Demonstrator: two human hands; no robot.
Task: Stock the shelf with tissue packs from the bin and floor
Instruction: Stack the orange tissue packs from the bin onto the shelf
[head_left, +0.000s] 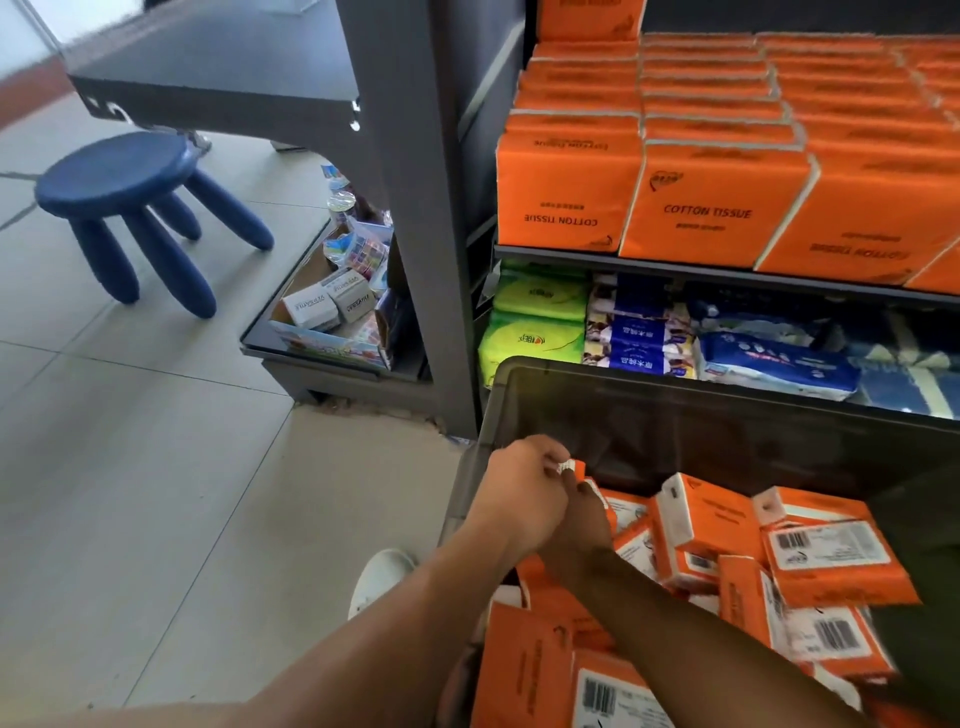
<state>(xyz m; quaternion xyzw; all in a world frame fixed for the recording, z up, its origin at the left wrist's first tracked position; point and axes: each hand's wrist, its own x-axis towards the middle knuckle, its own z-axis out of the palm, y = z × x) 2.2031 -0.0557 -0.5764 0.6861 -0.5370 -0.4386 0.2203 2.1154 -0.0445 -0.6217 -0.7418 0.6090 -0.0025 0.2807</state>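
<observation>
Left hand (524, 488) grip pinches the white end of 1 small orange tissue pack (570, 466) at the left rim of the dark grey plastic bin (727, 431). Right hand (582, 525) touches it from below; its grip is hidden, can't tell.

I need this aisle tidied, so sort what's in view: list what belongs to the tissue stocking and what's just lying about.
Job: loose orange plastic-wrapped tissue packs; dark grey plastic bin holding them; grey metal shelf of stacked orange packs; left hand pinching one pack.
Lying about: round blue plastic stool; open cardboard box; green packs and blue packs on the lower shelf.
</observation>
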